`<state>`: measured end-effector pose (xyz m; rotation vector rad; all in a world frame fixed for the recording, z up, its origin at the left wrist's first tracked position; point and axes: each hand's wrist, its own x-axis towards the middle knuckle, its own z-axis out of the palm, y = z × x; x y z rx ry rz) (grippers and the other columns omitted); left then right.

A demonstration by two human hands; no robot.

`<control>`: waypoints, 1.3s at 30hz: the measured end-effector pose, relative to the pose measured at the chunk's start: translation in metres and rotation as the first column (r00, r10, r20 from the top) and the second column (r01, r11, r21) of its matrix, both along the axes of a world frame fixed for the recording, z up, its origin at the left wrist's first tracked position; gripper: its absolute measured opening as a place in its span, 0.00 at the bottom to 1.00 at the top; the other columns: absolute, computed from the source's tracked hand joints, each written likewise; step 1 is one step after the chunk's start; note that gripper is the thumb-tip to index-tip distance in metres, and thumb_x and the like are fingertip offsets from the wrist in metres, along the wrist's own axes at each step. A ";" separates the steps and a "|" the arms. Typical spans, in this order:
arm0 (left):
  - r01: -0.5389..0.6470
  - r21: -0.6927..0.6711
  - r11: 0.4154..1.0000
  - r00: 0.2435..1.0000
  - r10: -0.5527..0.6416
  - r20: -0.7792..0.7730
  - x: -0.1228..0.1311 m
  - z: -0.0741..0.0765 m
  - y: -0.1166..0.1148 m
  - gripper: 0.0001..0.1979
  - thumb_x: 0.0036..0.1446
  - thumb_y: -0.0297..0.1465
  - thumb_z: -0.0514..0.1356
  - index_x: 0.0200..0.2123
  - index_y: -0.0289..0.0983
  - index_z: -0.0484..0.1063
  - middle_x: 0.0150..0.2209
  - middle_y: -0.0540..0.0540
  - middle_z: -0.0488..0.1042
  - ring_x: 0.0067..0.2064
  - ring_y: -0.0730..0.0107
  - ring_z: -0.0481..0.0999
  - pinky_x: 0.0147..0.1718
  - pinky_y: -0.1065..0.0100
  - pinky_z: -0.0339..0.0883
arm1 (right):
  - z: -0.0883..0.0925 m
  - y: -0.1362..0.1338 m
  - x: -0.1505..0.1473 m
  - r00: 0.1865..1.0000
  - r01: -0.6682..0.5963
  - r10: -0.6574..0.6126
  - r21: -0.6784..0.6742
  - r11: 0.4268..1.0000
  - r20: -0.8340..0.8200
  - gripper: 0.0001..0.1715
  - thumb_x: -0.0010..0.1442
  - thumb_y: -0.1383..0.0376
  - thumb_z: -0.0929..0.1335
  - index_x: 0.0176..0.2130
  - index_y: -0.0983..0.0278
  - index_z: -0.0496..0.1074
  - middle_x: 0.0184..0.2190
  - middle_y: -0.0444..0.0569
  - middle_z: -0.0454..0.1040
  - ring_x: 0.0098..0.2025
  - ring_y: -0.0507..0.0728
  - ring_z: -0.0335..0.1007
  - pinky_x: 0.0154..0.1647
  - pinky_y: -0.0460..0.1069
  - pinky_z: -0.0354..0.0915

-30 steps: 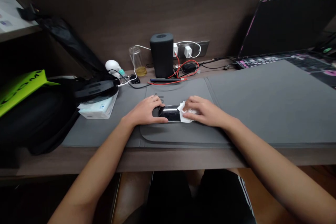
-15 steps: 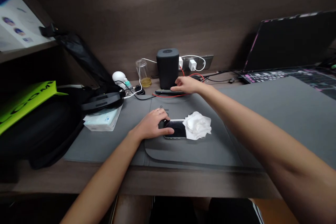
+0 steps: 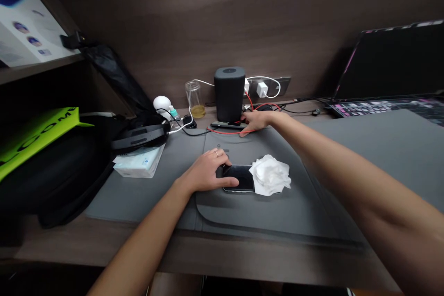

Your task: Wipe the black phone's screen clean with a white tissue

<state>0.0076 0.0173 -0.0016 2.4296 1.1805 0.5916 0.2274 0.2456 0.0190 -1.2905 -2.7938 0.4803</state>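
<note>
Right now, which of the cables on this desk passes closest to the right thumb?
The red cable, which curves in front of the black speaker to the right hand; the black cables and white cables lie farther from its thumb.

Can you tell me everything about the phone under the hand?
The phone looks flat and rectangular, with a dark, glossy, glass-like screen and a thin pale rim. It lies screen up on the grey mat, its long side running left to right. The left hand holds its left end, and crumpled white tissue covers most of its right end.
</note>
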 end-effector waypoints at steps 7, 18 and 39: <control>-0.010 -0.019 1.000 1.000 0.009 -0.015 0.000 -0.001 0.001 0.27 0.57 0.57 0.59 0.40 0.38 0.72 0.42 0.43 0.72 0.45 0.57 0.70 0.48 0.57 0.65 | 0.000 -0.016 0.001 0.999 -0.028 0.031 -0.087 0.996 0.035 0.50 0.54 0.35 0.67 0.60 0.67 0.69 0.58 0.61 0.72 0.57 0.69 0.71 0.58 0.57 0.67; -0.016 -0.005 1.000 1.000 0.016 -0.009 0.000 -0.002 0.001 0.27 0.57 0.58 0.59 0.40 0.38 0.73 0.42 0.43 0.72 0.46 0.57 0.71 0.48 0.57 0.65 | -0.015 -0.043 0.014 0.995 -0.060 0.071 0.150 0.987 -0.067 0.45 0.52 0.44 0.73 0.60 0.65 0.68 0.53 0.63 0.69 0.58 0.74 0.63 0.57 0.64 0.62; -0.011 0.003 1.000 1.000 0.011 -0.014 -0.001 -0.006 0.001 0.27 0.58 0.57 0.59 0.41 0.38 0.72 0.42 0.44 0.72 0.45 0.58 0.71 0.47 0.57 0.65 | -0.015 -0.046 0.044 0.973 -0.186 0.204 0.153 0.971 -0.111 0.44 0.52 0.42 0.72 0.60 0.64 0.69 0.50 0.60 0.69 0.53 0.72 0.65 0.55 0.64 0.65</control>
